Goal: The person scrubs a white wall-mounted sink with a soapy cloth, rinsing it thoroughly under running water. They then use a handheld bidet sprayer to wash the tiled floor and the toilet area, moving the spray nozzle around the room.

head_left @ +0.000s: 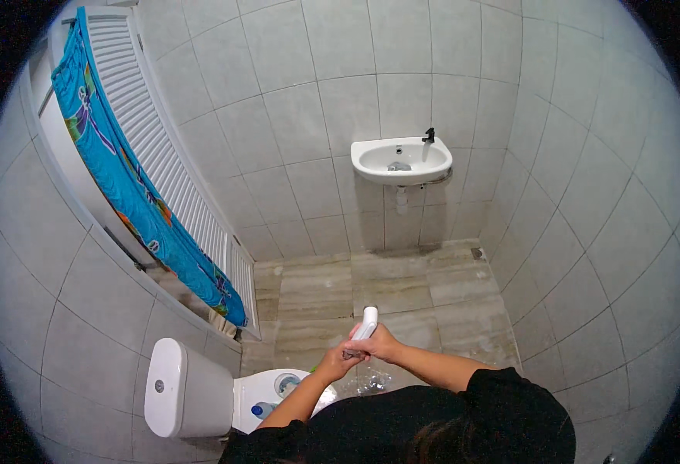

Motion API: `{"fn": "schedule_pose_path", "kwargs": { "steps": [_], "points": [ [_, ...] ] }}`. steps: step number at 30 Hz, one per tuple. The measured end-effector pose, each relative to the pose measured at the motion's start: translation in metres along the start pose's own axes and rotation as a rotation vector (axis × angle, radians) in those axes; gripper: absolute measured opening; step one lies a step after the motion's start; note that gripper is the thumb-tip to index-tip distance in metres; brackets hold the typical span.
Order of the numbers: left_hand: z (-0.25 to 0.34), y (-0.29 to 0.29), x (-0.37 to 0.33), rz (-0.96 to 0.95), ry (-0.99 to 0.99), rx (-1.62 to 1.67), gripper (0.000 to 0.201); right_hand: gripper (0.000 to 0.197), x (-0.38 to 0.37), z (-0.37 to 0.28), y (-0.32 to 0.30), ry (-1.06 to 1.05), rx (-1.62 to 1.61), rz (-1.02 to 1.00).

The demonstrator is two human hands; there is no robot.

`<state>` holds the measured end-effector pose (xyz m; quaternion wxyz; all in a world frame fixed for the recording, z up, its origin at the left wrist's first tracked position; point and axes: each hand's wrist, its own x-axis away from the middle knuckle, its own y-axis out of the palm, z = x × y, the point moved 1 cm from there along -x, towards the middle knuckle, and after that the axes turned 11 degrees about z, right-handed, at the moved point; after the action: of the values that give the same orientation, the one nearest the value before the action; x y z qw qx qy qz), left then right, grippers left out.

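Both my hands are closed together around a white tube-shaped thing with a rounded end, held out in front of my body above the floor. My left hand wraps its lower part from the left. From the right, my right hand grips it too. My fingers hide part of it, so its exact kind does not show. Below my hands lies crumpled clear plastic. Beside my left forearm, a bottle with a blue part and a clear round container rest on the toilet lid.
The white toilet cistern stands at the lower left. A small washbasin with a black tap hangs on the far tiled wall. On the left, a blue patterned cloth hangs by a white louvred door. Tiles cover the floor.
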<state>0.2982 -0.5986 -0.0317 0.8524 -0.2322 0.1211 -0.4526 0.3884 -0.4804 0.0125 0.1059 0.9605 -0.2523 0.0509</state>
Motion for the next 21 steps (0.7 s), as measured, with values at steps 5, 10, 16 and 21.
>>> {"fn": "schedule_pose_path", "kwargs": {
  "steps": [5,10,16,21],
  "points": [
    [-0.019,-0.009,-0.003,0.058,0.086,0.022,0.053,0.028,0.002,-0.007,0.025,-0.087,0.116,0.098],
    [0.009,-0.026,-0.001,0.04,0.151,-0.082,0.074,0.029,0.006,-0.007,0.031,-0.137,0.099,0.113],
    [-0.014,-0.016,-0.009,0.082,0.278,-0.053,0.07,0.03,0.011,-0.008,0.033,-0.131,0.171,0.139],
    [0.005,-0.019,-0.007,0.05,0.222,-0.119,0.065,0.031,0.017,-0.011,0.033,-0.159,0.22,0.163]
  ]
}}
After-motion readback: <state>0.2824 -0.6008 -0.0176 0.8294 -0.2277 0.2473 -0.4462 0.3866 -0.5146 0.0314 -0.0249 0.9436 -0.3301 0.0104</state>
